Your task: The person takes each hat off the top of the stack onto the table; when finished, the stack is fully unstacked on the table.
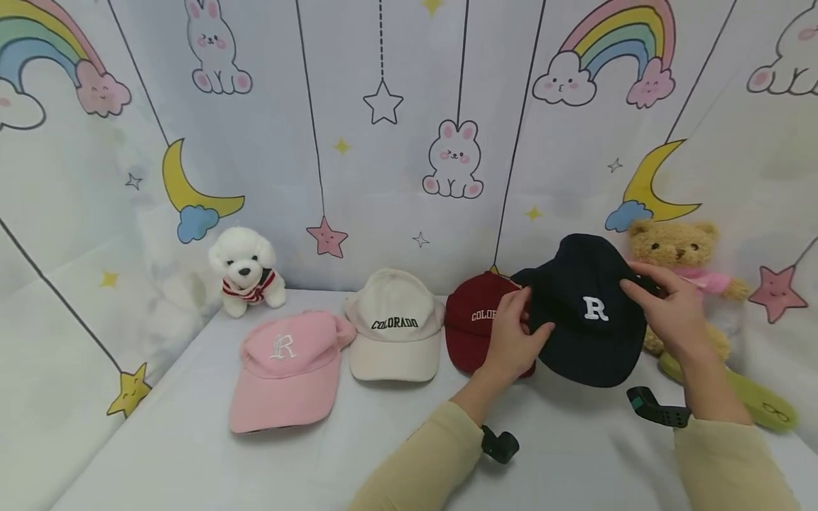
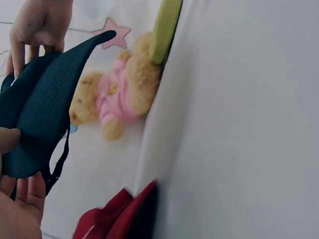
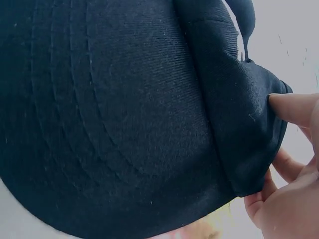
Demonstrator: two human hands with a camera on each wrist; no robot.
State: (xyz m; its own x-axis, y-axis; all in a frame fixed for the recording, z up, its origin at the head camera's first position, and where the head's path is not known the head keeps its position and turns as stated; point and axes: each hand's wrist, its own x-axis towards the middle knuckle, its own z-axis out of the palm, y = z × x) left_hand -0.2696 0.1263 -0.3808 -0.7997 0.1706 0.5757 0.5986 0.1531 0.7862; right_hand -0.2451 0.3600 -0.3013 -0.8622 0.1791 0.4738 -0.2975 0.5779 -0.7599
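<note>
A navy baseball cap (image 1: 578,341) with a white letter R is held up off the table, its brim toward me. My left hand (image 1: 511,341) grips its left side, thumb in front and fingers behind. On the opposite side, my right hand (image 1: 671,312) pinches the cap's edge between thumb and fingers. The right wrist view shows the stitched brim (image 3: 124,119) up close, with the right hand (image 3: 289,194) at the cap's side. Behind my left hand lies a dark red cap (image 1: 469,326), partly covered. A cream cap (image 1: 394,355) and a pink cap (image 1: 287,387) sit further left.
A white plush dog (image 1: 246,266) sits at the back left. At the right, a teddy bear (image 1: 674,245) in pink is partly hidden by the navy cap and my right hand. A yellow-green case (image 1: 770,404) lies before it. Behind everything hangs a printed cloth (image 1: 396,177).
</note>
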